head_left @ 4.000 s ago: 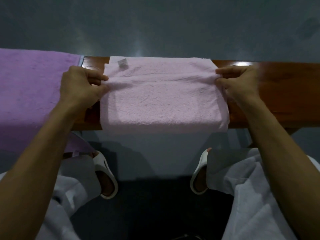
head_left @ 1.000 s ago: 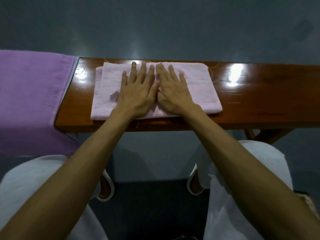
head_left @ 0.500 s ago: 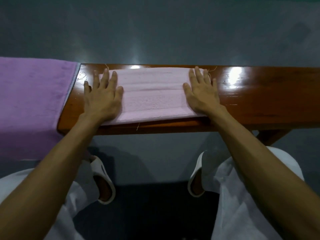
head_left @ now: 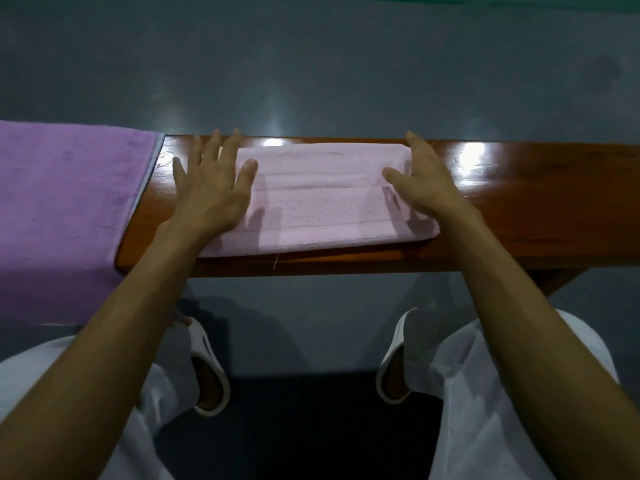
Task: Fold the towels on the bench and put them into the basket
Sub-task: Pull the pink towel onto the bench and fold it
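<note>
Folded pink towel [head_left: 322, 199] flat on wooden bench [head_left: 519, 202]. Left hand [head_left: 211, 188] and right hand [head_left: 424, 183] at opposite ends, fingers straight, gripping nothing. Purple towel [head_left: 65, 209] draped over bench's left end.

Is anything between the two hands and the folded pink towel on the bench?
Nothing visible does. The left hand is over the left end of the pink towel and the right hand is at its right end, with no object between. The purple towel lies apart, further left.
</note>
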`<action>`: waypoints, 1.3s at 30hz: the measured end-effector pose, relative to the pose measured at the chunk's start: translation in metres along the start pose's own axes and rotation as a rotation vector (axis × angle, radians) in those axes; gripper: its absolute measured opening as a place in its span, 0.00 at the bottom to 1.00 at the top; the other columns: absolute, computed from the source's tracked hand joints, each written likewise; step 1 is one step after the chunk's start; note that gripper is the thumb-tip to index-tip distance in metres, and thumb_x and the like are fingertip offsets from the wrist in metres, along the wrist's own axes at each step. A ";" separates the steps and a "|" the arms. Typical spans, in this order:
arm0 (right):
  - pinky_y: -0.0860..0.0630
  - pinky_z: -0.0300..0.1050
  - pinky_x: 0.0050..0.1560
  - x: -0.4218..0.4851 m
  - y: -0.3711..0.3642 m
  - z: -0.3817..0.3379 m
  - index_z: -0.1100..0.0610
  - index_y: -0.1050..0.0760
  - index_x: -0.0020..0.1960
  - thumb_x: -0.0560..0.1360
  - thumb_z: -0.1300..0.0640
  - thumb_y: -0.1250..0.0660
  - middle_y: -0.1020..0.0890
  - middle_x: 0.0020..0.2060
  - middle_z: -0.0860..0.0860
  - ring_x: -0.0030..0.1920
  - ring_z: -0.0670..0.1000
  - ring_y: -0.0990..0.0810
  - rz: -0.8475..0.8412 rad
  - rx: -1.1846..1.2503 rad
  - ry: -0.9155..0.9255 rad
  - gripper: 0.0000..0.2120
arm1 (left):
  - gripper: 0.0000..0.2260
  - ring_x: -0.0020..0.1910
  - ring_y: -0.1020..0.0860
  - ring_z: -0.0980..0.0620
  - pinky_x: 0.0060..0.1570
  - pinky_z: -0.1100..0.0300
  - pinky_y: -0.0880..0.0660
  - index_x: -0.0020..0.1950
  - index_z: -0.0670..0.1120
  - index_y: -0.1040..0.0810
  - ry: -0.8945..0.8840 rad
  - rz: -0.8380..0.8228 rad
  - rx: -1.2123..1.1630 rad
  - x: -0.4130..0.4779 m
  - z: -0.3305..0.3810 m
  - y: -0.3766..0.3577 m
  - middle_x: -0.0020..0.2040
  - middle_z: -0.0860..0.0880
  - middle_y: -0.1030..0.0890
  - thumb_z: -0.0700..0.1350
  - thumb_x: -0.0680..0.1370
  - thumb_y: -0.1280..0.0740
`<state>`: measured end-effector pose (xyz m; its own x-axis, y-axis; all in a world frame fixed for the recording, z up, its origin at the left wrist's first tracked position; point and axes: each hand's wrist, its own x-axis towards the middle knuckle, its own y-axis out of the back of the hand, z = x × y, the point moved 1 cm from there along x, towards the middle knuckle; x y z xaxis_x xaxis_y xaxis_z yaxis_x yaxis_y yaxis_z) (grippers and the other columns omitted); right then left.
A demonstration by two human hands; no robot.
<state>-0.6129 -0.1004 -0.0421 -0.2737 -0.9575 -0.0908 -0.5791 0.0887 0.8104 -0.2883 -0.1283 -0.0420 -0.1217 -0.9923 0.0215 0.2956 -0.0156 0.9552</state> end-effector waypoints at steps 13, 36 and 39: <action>0.26 0.45 0.39 -0.007 0.009 0.001 0.57 0.23 0.52 0.72 0.42 0.24 0.19 0.48 0.53 0.48 0.55 0.19 0.138 -0.120 -0.202 0.20 | 0.27 0.83 0.49 0.41 0.81 0.38 0.52 0.82 0.51 0.42 -0.196 -0.086 0.050 -0.028 0.050 -0.038 0.84 0.45 0.46 0.60 0.86 0.46; 0.22 0.37 0.31 -0.013 0.056 -0.008 0.60 0.22 0.54 0.76 0.58 0.27 0.19 0.41 0.51 0.38 0.47 0.19 0.124 0.610 -0.261 0.10 | 0.06 0.45 0.18 0.51 0.45 0.53 0.16 0.53 0.48 0.17 0.105 0.063 -0.623 -0.015 0.054 0.016 0.50 0.50 0.16 0.47 0.83 0.33; 0.26 0.43 0.37 -0.018 0.037 -0.033 0.58 0.21 0.47 0.72 0.58 0.27 0.22 0.38 0.51 0.35 0.48 0.22 0.094 0.682 -0.130 0.06 | 0.08 0.39 0.17 0.50 0.34 0.61 0.19 0.55 0.45 0.17 0.287 -0.030 -0.766 -0.014 0.037 0.020 0.48 0.48 0.16 0.44 0.84 0.35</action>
<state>-0.6038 -0.0885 0.0086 -0.4112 -0.9005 -0.1416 -0.8896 0.3625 0.2778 -0.3160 -0.1100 -0.0117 0.0765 -0.9814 -0.1762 0.8741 -0.0190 0.4854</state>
